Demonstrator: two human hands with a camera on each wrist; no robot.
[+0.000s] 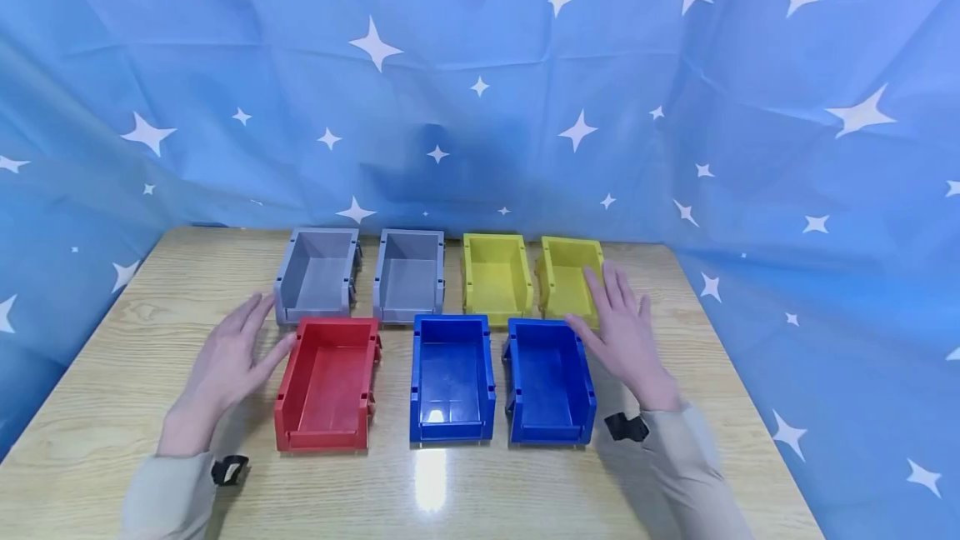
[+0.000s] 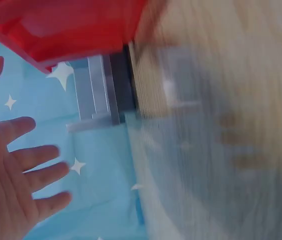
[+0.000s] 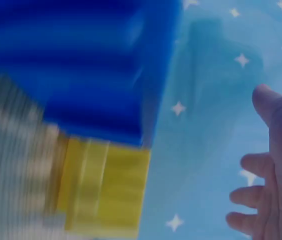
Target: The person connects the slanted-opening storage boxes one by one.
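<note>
My left hand (image 1: pixel 225 357), its fingers spread, hovers left of the red bin (image 1: pixel 333 390) and just in front of the left grey bin (image 1: pixel 318 273). In the left wrist view the palm of that hand (image 2: pixel 6 175) shows with nothing in its fingers. My right hand (image 1: pixel 624 344) is also spread and holds nothing. It stands over the right edge of the right yellow bin (image 1: pixel 566 273), beside the right blue bin (image 1: pixel 551 386). From the right wrist view I cannot tell any contact between the hand (image 3: pixel 276 170) and a bin.
A second grey bin (image 1: pixel 409 273) and a second yellow bin (image 1: pixel 497 273) stand in the back row. Another blue bin (image 1: pixel 452 382) sits between the red and right blue ones. The wooden table (image 1: pixel 112 398) ends at a blue star-patterned curtain (image 1: pixel 480 107).
</note>
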